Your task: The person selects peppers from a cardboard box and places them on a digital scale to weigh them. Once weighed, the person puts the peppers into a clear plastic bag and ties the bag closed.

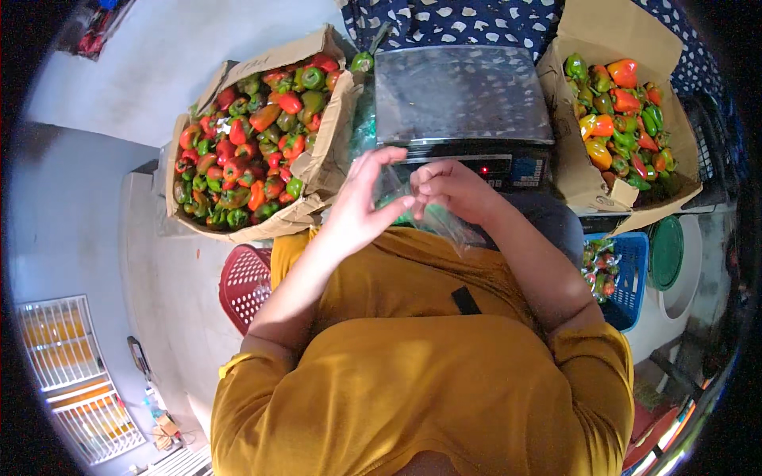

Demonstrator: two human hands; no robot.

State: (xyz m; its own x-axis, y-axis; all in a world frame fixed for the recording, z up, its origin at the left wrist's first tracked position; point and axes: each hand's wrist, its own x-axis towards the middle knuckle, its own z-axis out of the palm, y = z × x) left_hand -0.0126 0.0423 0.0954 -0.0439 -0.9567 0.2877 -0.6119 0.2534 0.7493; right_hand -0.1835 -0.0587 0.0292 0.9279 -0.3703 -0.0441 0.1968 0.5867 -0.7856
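A person in a mustard top works a clear plastic bag (421, 210) between both hands at the centre of the head view, just below a scale (463, 103) at 12 o'clock. The left hand (367, 202) is spread wide, its fingers (397, 205) touching the film's left edge; the right hand (451, 190) is curled tight, pinching the bag's top between thumb and fingertips. The bag hangs slack toward 5 o'clock, over the person's chest.

The film looks very light, limp and slick; it would likely cling to itself and slip from a loose grip. The surest hold appears to be at the mouth, one layer pinched in each hand so the two sides can be rubbed apart.

A cardboard box of red and green peppers (254, 135) sits at 10 o'clock, a second box (623, 111) at 2 o'clock. One green pepper (363, 62) lies beside the scale's left corner. A red basket (244, 282) shows at 8 o'clock, a blue crate (627, 278) holding bagged peppers at 4 o'clock, beside a green lid (667, 252).
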